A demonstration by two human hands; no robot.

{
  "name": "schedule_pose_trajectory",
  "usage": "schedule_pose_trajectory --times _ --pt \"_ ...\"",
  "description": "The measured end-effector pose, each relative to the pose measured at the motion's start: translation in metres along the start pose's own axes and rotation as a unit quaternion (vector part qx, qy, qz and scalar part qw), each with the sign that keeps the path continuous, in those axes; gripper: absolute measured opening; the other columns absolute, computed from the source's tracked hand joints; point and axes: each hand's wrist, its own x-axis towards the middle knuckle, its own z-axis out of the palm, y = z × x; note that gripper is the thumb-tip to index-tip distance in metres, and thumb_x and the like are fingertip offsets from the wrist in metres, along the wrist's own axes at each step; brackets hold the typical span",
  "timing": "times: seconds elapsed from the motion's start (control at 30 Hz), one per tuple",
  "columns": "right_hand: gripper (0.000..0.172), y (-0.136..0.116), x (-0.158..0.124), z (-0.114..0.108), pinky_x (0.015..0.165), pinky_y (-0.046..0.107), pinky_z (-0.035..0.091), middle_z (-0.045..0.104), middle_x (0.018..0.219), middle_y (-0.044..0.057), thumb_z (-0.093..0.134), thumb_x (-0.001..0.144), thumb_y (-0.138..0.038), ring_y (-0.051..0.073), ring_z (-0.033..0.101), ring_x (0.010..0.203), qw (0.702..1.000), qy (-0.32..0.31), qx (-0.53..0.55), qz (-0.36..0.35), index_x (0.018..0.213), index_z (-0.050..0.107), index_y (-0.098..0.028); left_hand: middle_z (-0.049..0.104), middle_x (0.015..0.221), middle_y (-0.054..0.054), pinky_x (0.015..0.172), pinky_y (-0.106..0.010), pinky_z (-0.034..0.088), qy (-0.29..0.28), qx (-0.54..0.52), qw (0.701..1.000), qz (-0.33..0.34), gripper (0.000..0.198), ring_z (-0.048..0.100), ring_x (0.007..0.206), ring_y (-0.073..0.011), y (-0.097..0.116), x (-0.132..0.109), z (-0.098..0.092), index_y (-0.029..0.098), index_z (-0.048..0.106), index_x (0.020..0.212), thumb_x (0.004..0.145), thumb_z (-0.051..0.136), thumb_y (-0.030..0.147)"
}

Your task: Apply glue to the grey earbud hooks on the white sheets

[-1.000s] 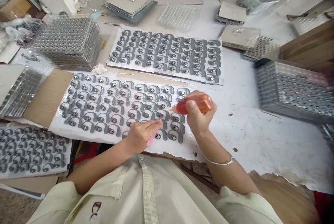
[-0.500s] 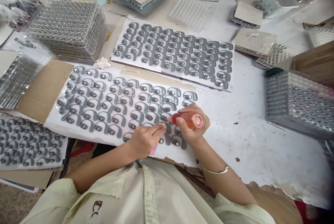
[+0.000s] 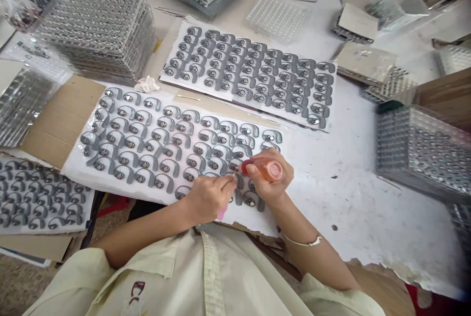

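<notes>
My left hand [image 3: 209, 199] is shut on a thin pink stick [image 3: 222, 214], whose fine tip shows at the fingertips, just above a white sheet [image 3: 79, 169] of grey hook-shaped parts with shiny metal centres. My right hand [image 3: 269, 179] grips an orange plastic squeeze bottle [image 3: 265, 171], its red nozzle pointing left towards the stick's tip. Both hands hover over the sheet's lower right corner and hide several parts there. A second, similar sheet of grey parts [image 3: 206, 91] lies further away.
Stacked clear trays of metal parts [image 3: 99, 26] stand at upper left, and a grey-filled tray [image 3: 423, 154] sits at right. A third sheet of parts [image 3: 40, 198] lies at lower left on cardboard. A crumpled tissue [image 3: 147, 84] rests between the sheets on the white-covered table [image 3: 349, 208].
My hands have drawn closer, bringing the bottle's nozzle near the stick's tip. The bottle has turned, its base now facing me. The whole scene has shifted slightly up and right in view.
</notes>
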Motion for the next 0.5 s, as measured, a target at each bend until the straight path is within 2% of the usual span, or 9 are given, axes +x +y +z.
schedule_pose_trajectory --times 0.3,0.5 --pt "0.012 -0.0015 0.0020 -0.0001 0.052 0.028 0.042 0.058 0.067 0.000 0.068 0.079 -0.021 0.013 0.051 0.057 1.000 0.004 -0.009 -0.028 0.078 0.056 -0.019 0.071 0.098 -0.009 0.055 -0.026 0.055 -0.026 0.002 1.000 0.001 0.024 0.068 0.065 -0.0137 -0.0005 -0.0016 0.0016 0.012 0.062 0.096 0.083 0.042 0.009" --pt "0.012 -0.0016 0.0028 0.0010 0.053 0.029 0.042 0.059 0.066 -0.001 0.067 0.080 -0.020 0.013 0.051 0.057 1.000 0.005 -0.012 -0.025 0.076 0.056 -0.020 0.071 0.099 -0.009 0.055 -0.026 0.056 -0.017 -0.007 1.000 0.003 0.023 0.069 0.068 -0.0146 -0.0006 -0.0018 0.0011 0.011 0.061 0.097 0.083 0.044 0.009"
